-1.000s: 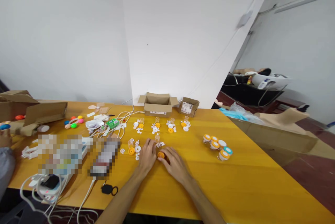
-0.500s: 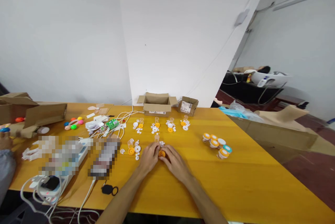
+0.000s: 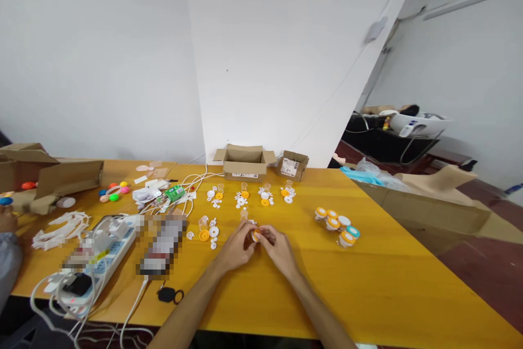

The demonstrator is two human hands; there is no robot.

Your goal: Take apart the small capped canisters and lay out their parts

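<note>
Seen from the head camera, the person's left forearm [image 3: 191, 299] and right forearm [image 3: 315, 301] are bare along the whole stretch in view, both slim, broader toward the bottom edge and tapering evenly to narrow wrists. The left hand [image 3: 236, 247] and right hand [image 3: 278, 247] are bare as well, with slender fingers; the nails and other fine details are too small to make out.

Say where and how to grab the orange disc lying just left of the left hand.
Grip the orange disc by its outer rim, probably from the near side and above: it looks flat on the table, with a clear cup just beyond and a white disc close on its right.
</note>
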